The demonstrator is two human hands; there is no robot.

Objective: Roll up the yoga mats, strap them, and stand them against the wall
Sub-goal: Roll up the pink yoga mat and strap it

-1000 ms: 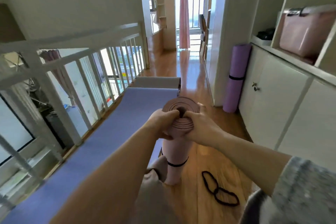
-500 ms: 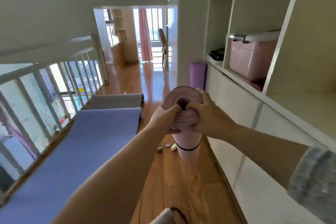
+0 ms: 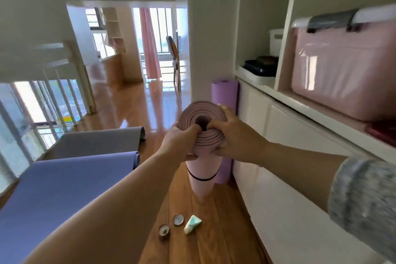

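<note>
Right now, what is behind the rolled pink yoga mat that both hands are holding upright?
Behind the rolled pink yoga mat, a rolled purple yoga mat stands upright in the corner beside the white cabinet. The pink mat and the right hand cover its middle, so any strap there cannot be seen.

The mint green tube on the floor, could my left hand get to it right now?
Probably not yet: the left hand is gripping the pink rolled mat with the right hand. Nothing lies over the tube.

Rolled mat [image 3: 201,169] before standing mat [image 3: 225,94]
</note>
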